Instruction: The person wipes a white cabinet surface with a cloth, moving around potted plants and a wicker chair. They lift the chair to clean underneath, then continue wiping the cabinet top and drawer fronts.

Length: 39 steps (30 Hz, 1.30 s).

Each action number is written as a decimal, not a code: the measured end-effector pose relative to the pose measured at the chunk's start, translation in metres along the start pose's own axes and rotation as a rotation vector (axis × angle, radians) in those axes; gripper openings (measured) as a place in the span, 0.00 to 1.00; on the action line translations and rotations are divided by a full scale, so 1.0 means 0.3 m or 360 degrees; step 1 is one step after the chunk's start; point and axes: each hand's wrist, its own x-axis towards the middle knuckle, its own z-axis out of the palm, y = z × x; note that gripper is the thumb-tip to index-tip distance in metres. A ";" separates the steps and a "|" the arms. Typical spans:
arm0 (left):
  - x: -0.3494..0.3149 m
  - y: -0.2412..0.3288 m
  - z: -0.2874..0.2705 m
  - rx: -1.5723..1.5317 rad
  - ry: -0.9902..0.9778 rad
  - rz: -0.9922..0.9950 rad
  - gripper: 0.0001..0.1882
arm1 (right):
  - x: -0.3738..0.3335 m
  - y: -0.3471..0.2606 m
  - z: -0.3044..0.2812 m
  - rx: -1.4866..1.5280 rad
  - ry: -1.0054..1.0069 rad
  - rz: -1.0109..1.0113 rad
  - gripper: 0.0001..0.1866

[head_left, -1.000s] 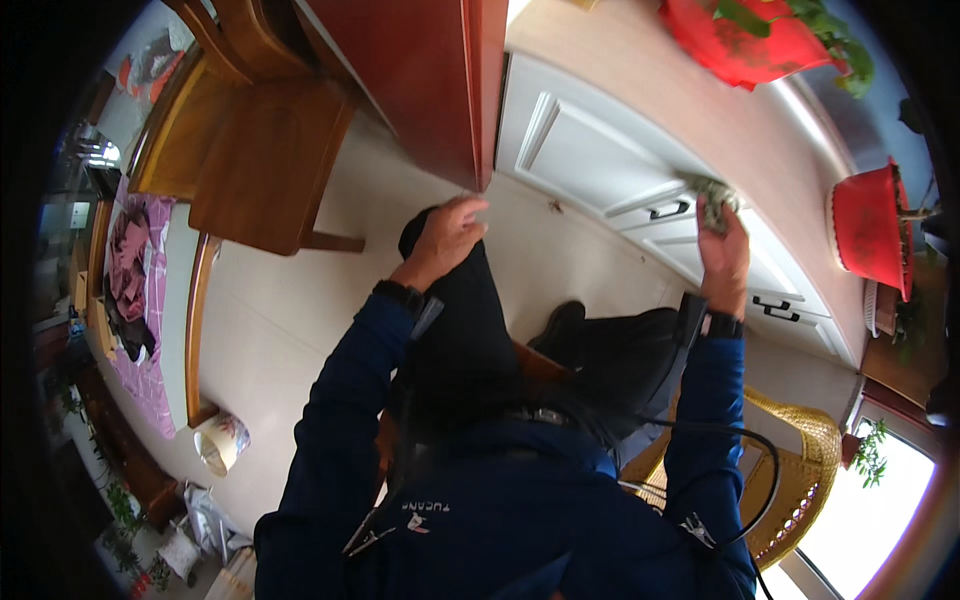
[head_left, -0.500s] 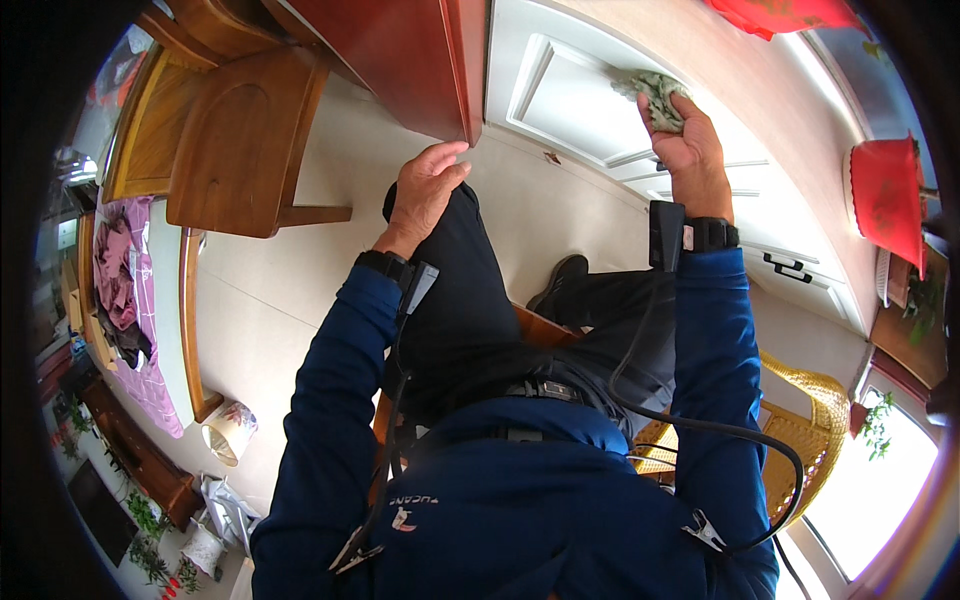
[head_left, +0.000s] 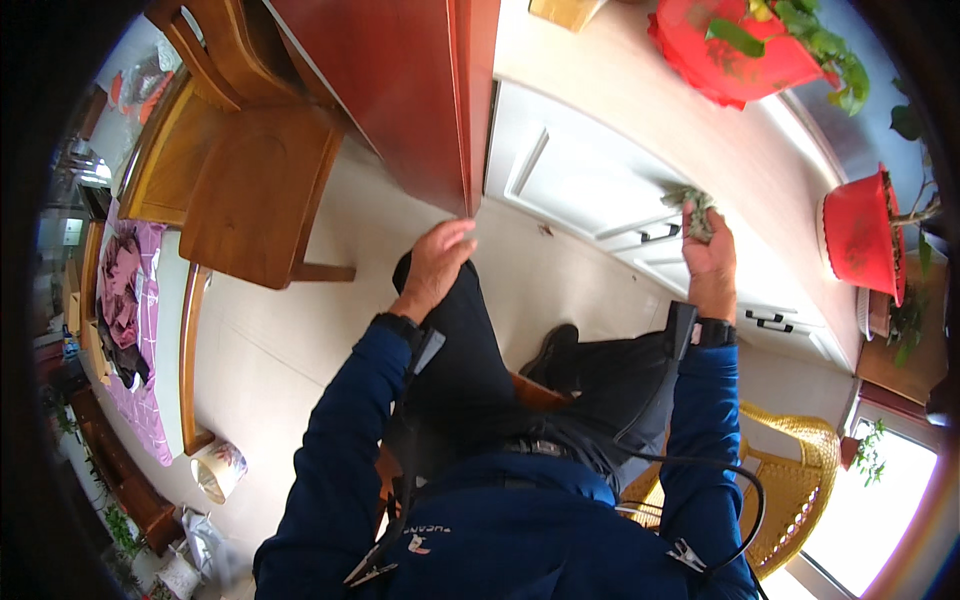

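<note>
We are seeing the crumpled grey-green cloth [head_left: 699, 203] sitting closer to the black handle [head_left: 660, 233] than it was half a second ago, when it was lying higher up, over the panel of the white door [head_left: 580, 170]. We are thinking this means the cloth is now reaching a new part of the door, the part beside the handle. It is poking out past the fingertips of the right hand [head_left: 711, 262], with a loose end sticking out to the left. That hand is pinching the cloth between the thumb and the other fingers, and the cloth seems to be touching the door. Above the door, the pale desk [head_left: 640, 110] is holding two red pots with plants, one near the top [head_left: 715, 60] and one at the right [head_left: 862, 235]. Farther left, the left hand [head_left: 438, 265] is holding nothing that we can see. Its fingers are bending softly and not making a fist. It is hanging over the dark knee [head_left: 470, 340], near the low corner of the big red wood panel [head_left: 400, 90], but we cannot tell if they are touching. A brown chair [head_left: 250, 200] is standing beyond it.
</note>
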 end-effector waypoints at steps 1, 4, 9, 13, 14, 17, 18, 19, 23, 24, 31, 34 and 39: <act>0.003 -0.005 0.004 -0.0105 -0.0012 -0.0067 0.20 | 0.002 0.030 0.020 0.0033 0.0002 0.0012 0.14; 0.002 -0.019 0.007 -0.0004 -0.0029 0.0061 0.20 | 0.007 0.139 0.111 0.0079 0.0161 0.0162 0.13; 0.003 -0.038 -0.002 -0.0171 -0.0033 0.0039 0.19 | -0.032 0.300 0.264 -0.0005 -0.0063 0.0370 0.14; 0.006 -0.051 -0.006 -0.0139 -0.0027 0.0115 0.19 | -0.047 0.450 0.412 -0.0058 -0.0188 0.0492 0.14; 0.007 -0.054 -0.007 -0.0147 -0.0028 0.0122 0.19 | -0.050 0.484 0.446 -0.0070 -0.0270 0.0533 0.14; 0.009 -0.064 -0.008 -0.0191 -0.0045 0.0164 0.19 | -0.049 0.600 0.541 -0.0038 -0.0382 0.0665 0.14; 0.010 -0.066 -0.009 -0.0200 -0.0053 0.0176 0.19 | -0.049 0.635 0.565 -0.0102 -0.0430 0.0660 0.14; 0.011 -0.067 -0.011 -0.0254 -0.0068 0.0194 0.19 | -0.048 0.665 0.587 -0.0100 -0.0451 0.0696 0.14; 0.010 -0.066 -0.015 -0.0250 -0.0052 0.0160 0.19 | -0.065 0.720 0.614 -0.0349 -0.0290 0.0606 0.12; 0.007 -0.065 -0.015 -0.0266 -0.0058 0.0175 0.19 | -0.072 0.725 0.611 -0.0398 -0.0282 0.0557 0.12; 0.008 -0.063 -0.006 -0.0234 -0.0015 0.0158 0.19 | -0.034 0.763 0.588 -0.0619 -0.0385 0.0496 0.13; 0.014 -0.062 0.000 -0.0267 -0.0003 0.0171 0.18 | -0.010 0.822 0.592 -0.0697 -0.0264 0.0462 0.11; 0.016 -0.063 -0.005 -0.0280 -0.0032 0.0206 0.17 | -0.034 0.840 0.614 -0.0486 -0.0289 0.0512 0.12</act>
